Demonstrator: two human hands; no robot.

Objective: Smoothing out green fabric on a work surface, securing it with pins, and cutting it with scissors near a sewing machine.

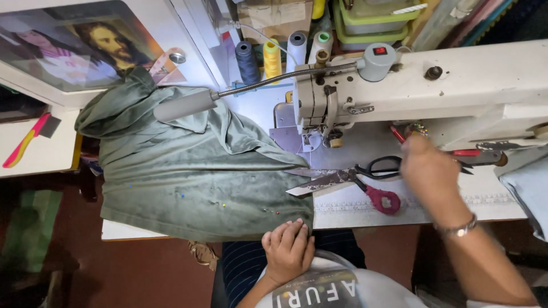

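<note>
The green cloth (194, 171) lies spread across the left and centre of the frame, draped over the tabletop (365, 208) with its near edge hanging toward the person; small coloured pins dot its lower part. The left hand (289, 249), at lower centre, rests curled at the cloth's near right corner, its fingers (285, 232) bent closed against the fabric edge. The right hand (429, 174), blurred at centre right and wearing a wristwatch (459, 229), hovers over the tabletop beside the black handle loops of a large pair of scissors (337, 179); whether its fingers are open or closed on anything I cannot tell. A second pair of scissors with a red handle (383, 199) lies just below, crossing the first. Behind them, in the upper right, stands the cream sewing machine (434, 85), its grey gooseneck lamp (184, 105) reaching left over the cloth. 4 thread cones (272, 57) stand at upper centre. A framed picture (74, 45) fills the upper left, and a pink and yellow tool (24, 142) lies at far left
</note>
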